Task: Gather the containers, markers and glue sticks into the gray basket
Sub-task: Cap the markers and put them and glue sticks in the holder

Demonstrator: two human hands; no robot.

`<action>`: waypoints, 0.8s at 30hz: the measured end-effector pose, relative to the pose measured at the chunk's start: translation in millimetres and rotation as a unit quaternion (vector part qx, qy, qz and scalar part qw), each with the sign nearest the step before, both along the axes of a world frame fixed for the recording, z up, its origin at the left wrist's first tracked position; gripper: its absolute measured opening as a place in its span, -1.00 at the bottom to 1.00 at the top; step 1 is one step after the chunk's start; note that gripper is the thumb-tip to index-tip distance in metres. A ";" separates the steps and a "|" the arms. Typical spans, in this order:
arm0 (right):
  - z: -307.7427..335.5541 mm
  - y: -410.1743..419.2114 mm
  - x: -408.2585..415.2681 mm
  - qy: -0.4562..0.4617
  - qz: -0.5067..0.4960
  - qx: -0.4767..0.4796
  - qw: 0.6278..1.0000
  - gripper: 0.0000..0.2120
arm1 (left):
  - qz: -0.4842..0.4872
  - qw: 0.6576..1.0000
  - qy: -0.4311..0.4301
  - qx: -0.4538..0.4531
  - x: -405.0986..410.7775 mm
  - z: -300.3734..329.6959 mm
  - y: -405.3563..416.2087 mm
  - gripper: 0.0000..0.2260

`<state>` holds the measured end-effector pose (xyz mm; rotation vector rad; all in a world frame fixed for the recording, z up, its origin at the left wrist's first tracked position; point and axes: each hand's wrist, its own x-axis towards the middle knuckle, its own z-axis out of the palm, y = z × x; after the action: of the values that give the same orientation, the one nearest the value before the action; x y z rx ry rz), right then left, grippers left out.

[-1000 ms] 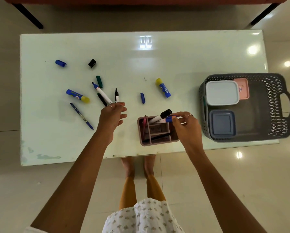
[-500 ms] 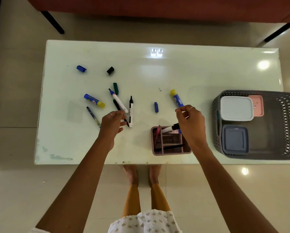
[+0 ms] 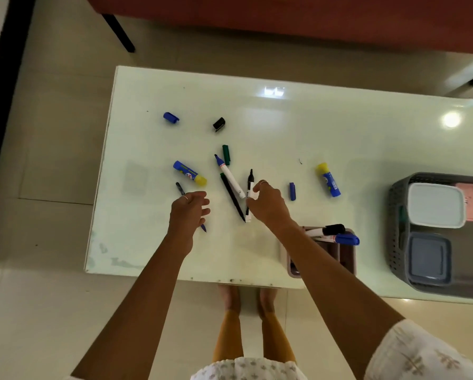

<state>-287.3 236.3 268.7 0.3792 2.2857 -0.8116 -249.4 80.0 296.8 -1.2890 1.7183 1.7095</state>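
Centre of frame: right hand (image 3: pixel 268 204) sits over the loose cluster of markers on the pale table (image 3: pixel 339 127), its thumb and forefinger curled at the barrel of the black-tipped marker (image 3: pixel 250 187); whether they have already closed on it I cannot tell.
Black-tipped marker axis: nearly straight up and down the frame, tip toward the top, rear end toward the bottom, so the right hand meets it across the barrel.
Neighbours: blue-tipped marker (image 3: pixel 229 175) and thin black pen (image 3: pixel 232 197) lie just left of it, both slanting from upper left to lower right, the pen's lower end almost meeting the marker's rear end.
Left hand (image 3: pixel 188 212): fingers loosely curled, holding nothing visible, resting over the blue pen (image 3: pixel 204 227), whose ends show above and below the hand.
Nearer hand: the right, by my judgement, for the upright marker; the left for the blue pen and the glue stick (image 3: pixel 189 173) at its upper left.
Farther items: second glue stick (image 3: pixel 328 180) and small blue cap (image 3: pixel 292 191) lie right of the right hand; green cap (image 3: pixel 226 154), black cap (image 3: pixel 219 124) and blue cap (image 3: pixel 170 117) lie higher up.
Destination: gray basket (image 3: pixel 397 204) at the right edge, already holding lidded containers; the pink organizer (image 3: pixel 349 259) with two markers stands between it and the right arm.
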 end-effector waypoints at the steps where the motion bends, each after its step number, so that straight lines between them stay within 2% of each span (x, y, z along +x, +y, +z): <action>1: -5.4 -4.9 -1.5 -0.011 0.003 0.010 1.000 -0.68 | -0.003 1.000 -0.002 -0.003 -3.7 -1.9 -3.6 -0.75; 9: -28.6 -27.0 -3.0 -0.022 -0.007 0.085 0.996 -0.48 | -0.013 1.000 0.001 -0.028 -35.0 -18.3 -25.1 -0.84; 16: -30.5 -23.5 -8.3 -0.027 -0.040 0.066 0.997 -0.54 | -0.034 0.998 0.018 -0.049 -71.5 -24.3 -31.3 -0.79; 24: -22.8 -3.9 -1.9 -0.084 -0.121 -0.024 0.989 -0.54 | -0.083 0.995 0.016 -0.053 -87.3 -25.4 -12.0 -0.77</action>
<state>-289.1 232.4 245.9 0.6877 2.0843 -0.9157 -336.6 68.1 271.4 -1.1319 1.9012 1.5710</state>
